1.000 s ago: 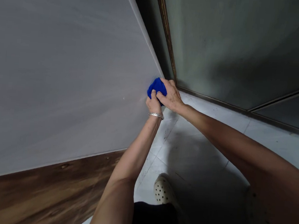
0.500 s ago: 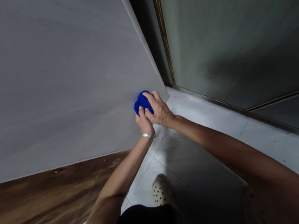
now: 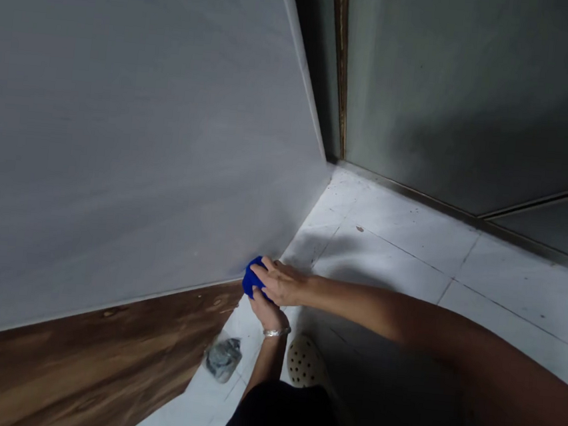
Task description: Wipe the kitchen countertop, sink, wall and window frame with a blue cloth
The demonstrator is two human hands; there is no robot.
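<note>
one blue cloth (image 3: pixel 251 278), right hand (image 3: pixel 281 284) gripping over it, left hand (image 3: pixel 267 313) gripping below

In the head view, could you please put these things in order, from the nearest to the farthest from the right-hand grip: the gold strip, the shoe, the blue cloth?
1. Blue cloth: touching the right-hand grip, at its left in the picture.
2. Shoe: below, slightly right.
3. Gold strip: up at the top, farthest.
</note>
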